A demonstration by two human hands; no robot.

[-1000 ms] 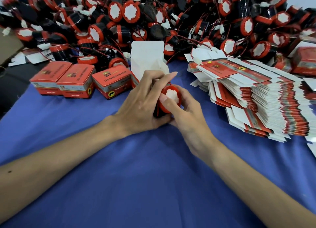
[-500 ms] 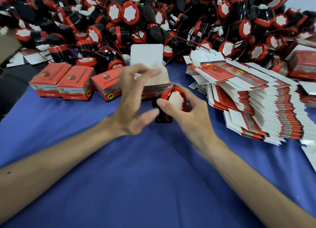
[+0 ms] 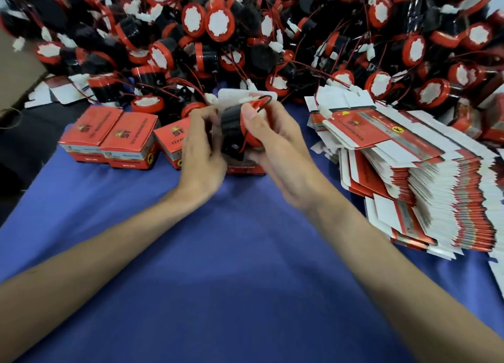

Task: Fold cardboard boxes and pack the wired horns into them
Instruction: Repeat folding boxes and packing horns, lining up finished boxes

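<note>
horn (image 3: pixel 231 125) tipped since, black body up, over open box (image 3: pixel 246 169) at centre. left hand (image 3: pixel 201 152) and right hand (image 3: pixel 278 150) both curled round it. three closed boxes (image 3: pixel 128 142) at 9 o'clock done; flat stack (image 3: pixel 414 177) at 3, horn heap (image 3: pixel 245 35) at 12 waiting.

Blue-clothed table (image 3: pixel 245 281): horn heap (image 3: pixel 245 35) at back, closed boxes (image 3: pixel 109 133) left, flat carton stack (image 3: pixel 436 193) right.

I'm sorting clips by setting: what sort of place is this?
Probably a packing bench in a small workshop or factory: a huge heap of loose wired horns, a stack of flat unfolded cartons, and closed boxes lined up on the blue-covered table.
</note>
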